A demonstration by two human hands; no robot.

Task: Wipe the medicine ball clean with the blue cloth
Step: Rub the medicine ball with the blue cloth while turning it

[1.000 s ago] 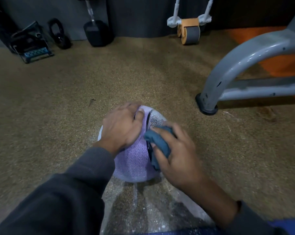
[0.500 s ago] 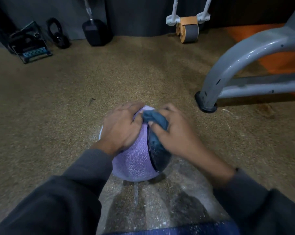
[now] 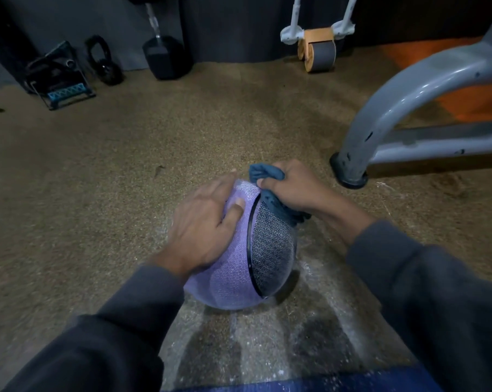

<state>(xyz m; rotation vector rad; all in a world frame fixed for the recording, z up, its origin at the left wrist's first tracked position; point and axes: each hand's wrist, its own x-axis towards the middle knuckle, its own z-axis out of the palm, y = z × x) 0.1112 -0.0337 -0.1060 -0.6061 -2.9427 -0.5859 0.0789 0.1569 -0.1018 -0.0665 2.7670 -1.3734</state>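
Medicine ball (image 3: 227,278) sitting on floor (image 3: 126,179); left hand (image 3: 202,224) pressing it, fingers spread; right hand (image 3: 292,188) gripping blue cloth (image 3: 266,172) against its top.

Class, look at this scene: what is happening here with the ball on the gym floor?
A person is cleaning a purple and black medicine ball that sits on the speckled floor. The left hand lies flat on the purple side and steadies it. The right hand grips a bunched blue cloth against the ball's upper far side, by the black panel.
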